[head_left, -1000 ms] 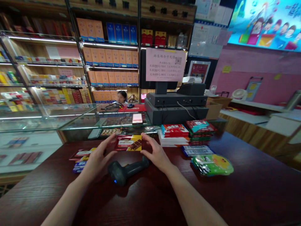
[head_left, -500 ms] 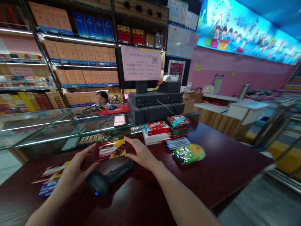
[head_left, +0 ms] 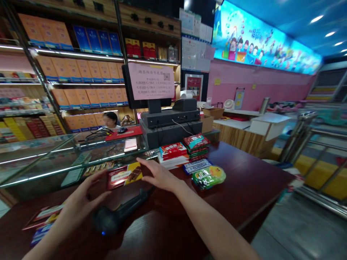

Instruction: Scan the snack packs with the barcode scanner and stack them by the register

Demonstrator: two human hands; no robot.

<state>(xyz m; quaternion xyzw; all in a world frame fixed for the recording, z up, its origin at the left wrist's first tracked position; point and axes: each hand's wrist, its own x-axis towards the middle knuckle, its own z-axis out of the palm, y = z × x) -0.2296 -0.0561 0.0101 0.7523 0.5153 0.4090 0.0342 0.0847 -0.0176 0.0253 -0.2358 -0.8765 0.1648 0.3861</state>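
Note:
A red-and-yellow chocolate bar pack is held up level between my two hands, its printed face toward me. My left hand grips the pack's left end, fingers behind and thumb below. At the right end, my right hand pinches it between index finger and thumb. Just beneath the pack, a black handheld barcode scanner lies on the dark table, a blue light glowing at its near end. Partly hidden behind my left forearm are another red chocolate pack and a blue-and-white packet.
Beyond my right hand lie a green snack packet, a blue packet, red snack boxes and stacked brown-red packets. A cash register stands behind them. To the left is a glass display counter, with a person behind.
My view has shifted a little rightward, so the table and its items sit further left in the picture. Both hands keep the chocolate pack between them, tilted slightly more.

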